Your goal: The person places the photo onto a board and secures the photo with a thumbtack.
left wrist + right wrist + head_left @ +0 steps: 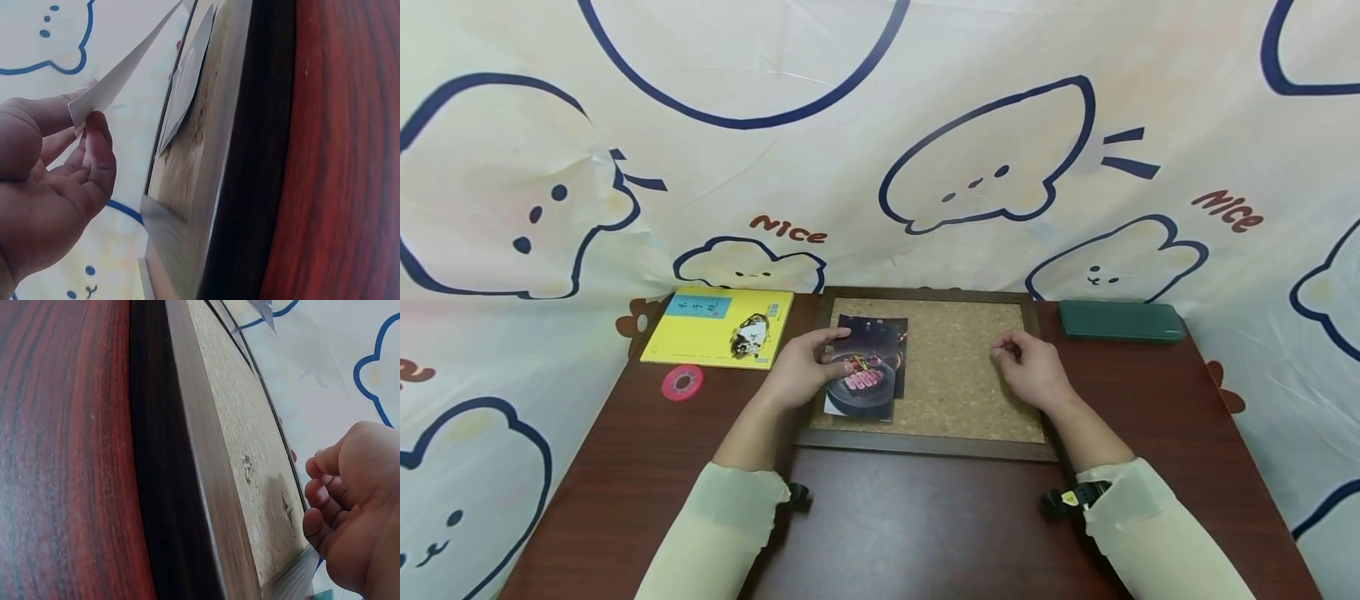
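My left hand (802,367) pinches a photo print (863,392) of sliced pink meat on a dark plate by its left edge, thumb in front. In the left wrist view the pale back of this print (119,81) shows, tilted and raised off the cork board (970,367). Partly hidden behind it, a second dark print (901,333) lies on the cork; its curled edge shows in the left wrist view. Over the board's right side hovers my right hand (1033,367), its fingers loosely curled. Nothing is visible between them.
A yellow book (707,337) lies left of the board, with a pink ring-shaped item (682,382) in front of it. At the back right sits a dark green case (1122,322). A patterned cloth (850,167) hangs behind the brown table (917,525).
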Motion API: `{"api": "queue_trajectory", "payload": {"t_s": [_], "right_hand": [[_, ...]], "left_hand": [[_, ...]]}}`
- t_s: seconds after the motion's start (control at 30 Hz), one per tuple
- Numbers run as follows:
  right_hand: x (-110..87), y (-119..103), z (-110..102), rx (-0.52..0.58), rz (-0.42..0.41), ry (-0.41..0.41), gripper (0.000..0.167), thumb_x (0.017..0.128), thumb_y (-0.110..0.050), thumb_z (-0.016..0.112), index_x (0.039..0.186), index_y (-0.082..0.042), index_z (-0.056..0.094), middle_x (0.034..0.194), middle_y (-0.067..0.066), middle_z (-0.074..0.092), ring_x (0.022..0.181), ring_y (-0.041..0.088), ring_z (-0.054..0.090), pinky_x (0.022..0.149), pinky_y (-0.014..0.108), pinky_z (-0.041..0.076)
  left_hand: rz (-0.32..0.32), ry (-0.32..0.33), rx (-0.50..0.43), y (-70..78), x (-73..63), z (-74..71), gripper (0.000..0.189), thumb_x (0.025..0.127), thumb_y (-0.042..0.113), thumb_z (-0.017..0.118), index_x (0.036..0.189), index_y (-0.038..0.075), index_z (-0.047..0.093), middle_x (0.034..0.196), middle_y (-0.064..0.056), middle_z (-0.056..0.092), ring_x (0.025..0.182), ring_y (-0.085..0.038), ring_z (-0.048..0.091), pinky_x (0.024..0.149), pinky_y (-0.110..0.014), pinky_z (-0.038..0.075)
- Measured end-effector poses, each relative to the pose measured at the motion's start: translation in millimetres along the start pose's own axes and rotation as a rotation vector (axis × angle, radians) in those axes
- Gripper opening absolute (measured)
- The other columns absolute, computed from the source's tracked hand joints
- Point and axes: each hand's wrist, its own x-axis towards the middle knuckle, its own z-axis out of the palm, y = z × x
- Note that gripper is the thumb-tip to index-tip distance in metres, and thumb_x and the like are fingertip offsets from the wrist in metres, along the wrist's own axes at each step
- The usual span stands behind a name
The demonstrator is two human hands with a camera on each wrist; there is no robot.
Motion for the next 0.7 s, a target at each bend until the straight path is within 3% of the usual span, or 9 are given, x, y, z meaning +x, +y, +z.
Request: {"api": "queue_trajectory", "payload": {"t_s": [0.4,0.6,0.7], "right_hand": [[5.2,-8,4,-0.006,0.000,0.002,0.009,0.102,-0.013,0.063,0.104,-0.009,0.070,0.095,0.007,0.070,0.087,0.023,0.063,0.077,0.040,0.050],[7.9,-10,6,0.001,0.004,-0.002,0.008,0.102,-0.014,0.063,0.104,-0.010,0.070,0.095,0.007,0.070,0.088,0.023,0.063,0.078,0.040,0.050],[9.8,-10,7,0.005,0.007,-0.006,0.009,0.102,-0.015,0.063,0.104,-0.011,0.070,0.095,0.006,0.070,0.088,0.023,0.063,0.078,0.040,0.050]], "left_hand": [[0.026,-0.008,0.006,9.5,14.6,15.8,0.053,0.090,0.017,0.082,0.141,0.023,0.066,0.131,-0.009,0.063,0.101,-0.024,0.065,0.073,-0.034,0.054],[0.032,-0.019,-0.014,13.5,19.7,23.2,0.053,0.091,0.016,0.082,0.141,0.022,0.066,0.099,-0.010,0.064,0.081,-0.020,0.060,0.061,-0.031,0.050],[0.041,-0.030,-0.009,14.3,22.7,27.3,0.052,0.092,0.016,0.081,0.141,0.022,0.066,0.093,-0.009,0.062,0.074,-0.018,0.057,0.058,-0.031,0.048]]}}
